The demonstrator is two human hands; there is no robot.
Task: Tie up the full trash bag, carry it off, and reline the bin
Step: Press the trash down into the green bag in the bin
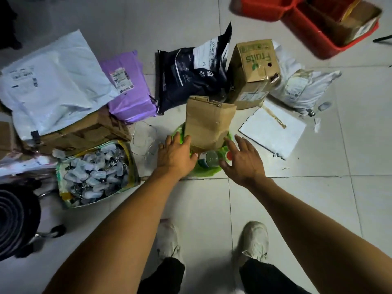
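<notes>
Head view: pale tiled floor [297, 198] littered with parcels. Green trash bag [206, 169], stuffed with a cardboard box [209, 124] and bottle [210, 159], sits centre. Left hand [177, 154] and right hand [244, 159] flank it, fingers spread, gripping nothing.

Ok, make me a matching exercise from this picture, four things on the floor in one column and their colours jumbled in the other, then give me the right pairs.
Things:
1. trash bag
2. parcel beside the pet food bag
3. crate at top right
4. pet food bag

Colours:
A. red
B. black
C. green
D. purple

Pairs: 1-C, 2-D, 3-A, 4-B
</notes>
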